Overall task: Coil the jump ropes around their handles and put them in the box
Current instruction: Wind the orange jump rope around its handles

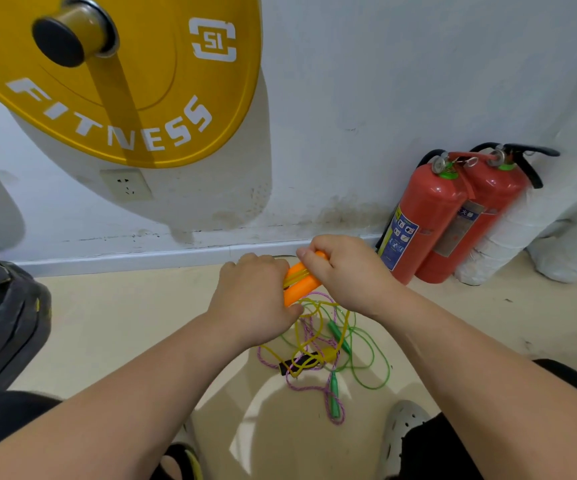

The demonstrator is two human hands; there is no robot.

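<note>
Should the grip of the left hand or right hand be eased, the few turns of yellow rope could be shed from the orange handles. Both hands are closed round the handles' ends at frame centre, wrists bent down. Just below, on the floor, the slack is tangled with the green rope and purple rope; a knot could be pulled tight. No box is seen.
</note>
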